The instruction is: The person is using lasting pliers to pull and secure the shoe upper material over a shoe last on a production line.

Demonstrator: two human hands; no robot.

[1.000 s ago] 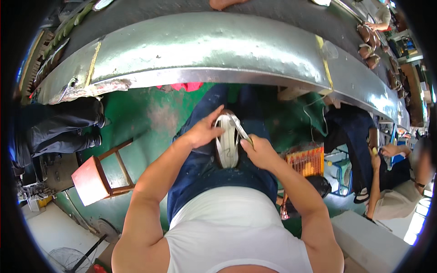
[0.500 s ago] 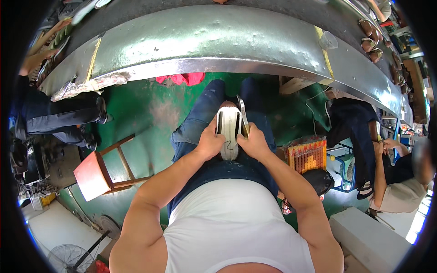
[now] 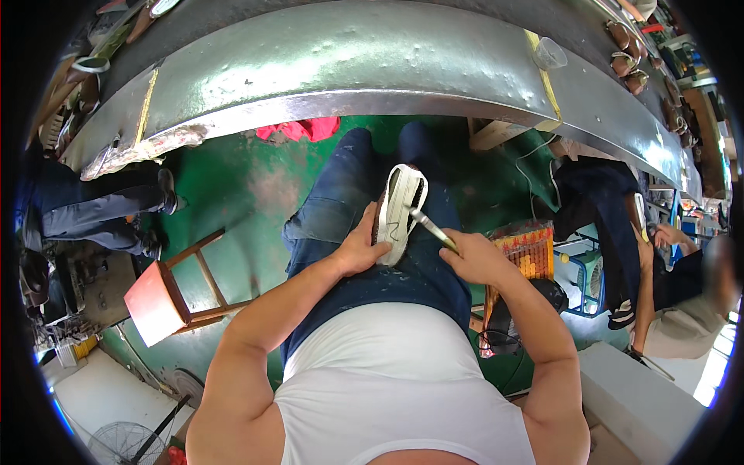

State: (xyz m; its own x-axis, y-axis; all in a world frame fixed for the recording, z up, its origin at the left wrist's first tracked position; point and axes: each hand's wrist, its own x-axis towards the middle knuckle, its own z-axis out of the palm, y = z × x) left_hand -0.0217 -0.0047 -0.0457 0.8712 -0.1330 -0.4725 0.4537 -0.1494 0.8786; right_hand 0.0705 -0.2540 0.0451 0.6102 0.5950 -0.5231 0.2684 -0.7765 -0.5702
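Observation:
A shoe [image 3: 395, 221] lies sole up over my lap, its pale underside and raised light rim facing me and a dark squiggle near the heel end. My left hand [image 3: 366, 246] grips its left side, with the thumb on the sole near the heel. My right hand [image 3: 474, 257] is closed around a slim hand tool [image 3: 432, 226] with a greyish front and a yellowish-green rear end. The tool's tip meets or nearly meets the right rim of the shoe; its exact kind is unclear.
A dented metal bench [image 3: 341, 66] spans the front, with a clear plastic cup [image 3: 550, 54] on it. To the left stands a red-seated stool [image 3: 157, 301]. An orange beaded mat [image 3: 527, 252] is at my right. Co-workers sit on both sides; the right one holds a shoe [image 3: 638, 213].
My right hand has drawn back to the right, and the tool has swung from upright along the shoe to slanting at its rim. The shoe has tilted slightly right.

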